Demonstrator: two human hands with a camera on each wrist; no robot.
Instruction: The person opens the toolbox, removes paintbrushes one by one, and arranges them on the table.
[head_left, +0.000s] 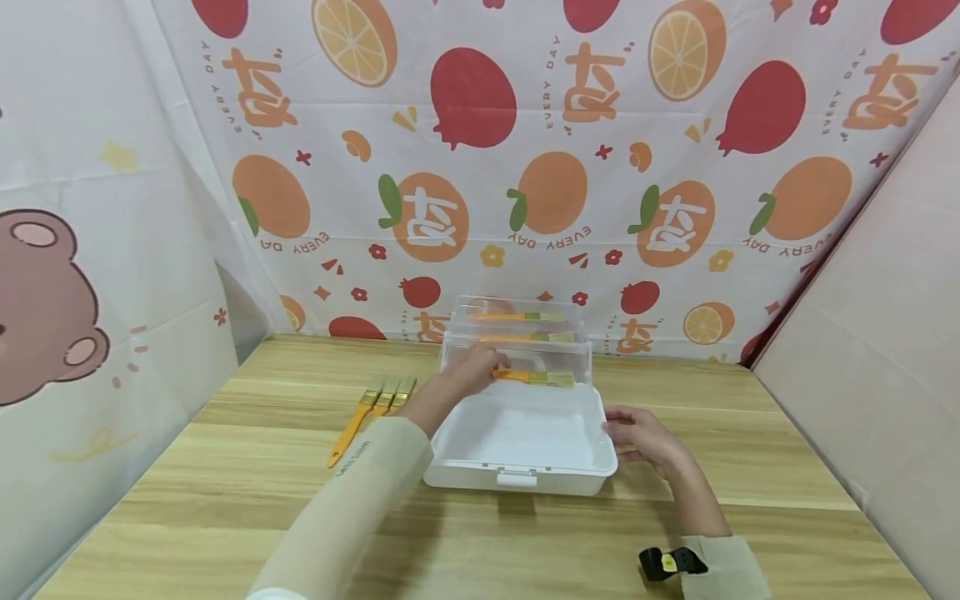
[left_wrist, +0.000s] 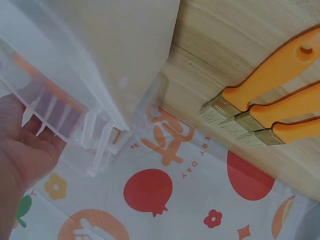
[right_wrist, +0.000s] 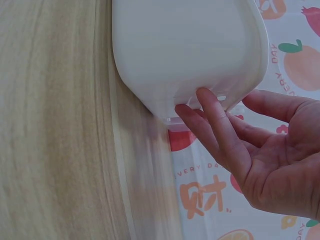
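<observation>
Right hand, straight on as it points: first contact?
Side wall of the white, rectangular plastic box; the right hand's fingertips seem to touch it, though depth is hard to judge.

1. Orange-handled flat brushes [head_left: 386, 399]: gold ferrules, pale bristles.
2. White rectangular plastic box [head_left: 465, 477]: plain, clear-lidded.
3. Yellowish wooden bench [head_left: 225, 500]: brown streaked grain.
4. White cloth backdrop [head_left: 491, 192]: red and orange fruit prints.

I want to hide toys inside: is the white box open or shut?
Open: the clear upper part is raised behind the white box, showing its inside.
</observation>
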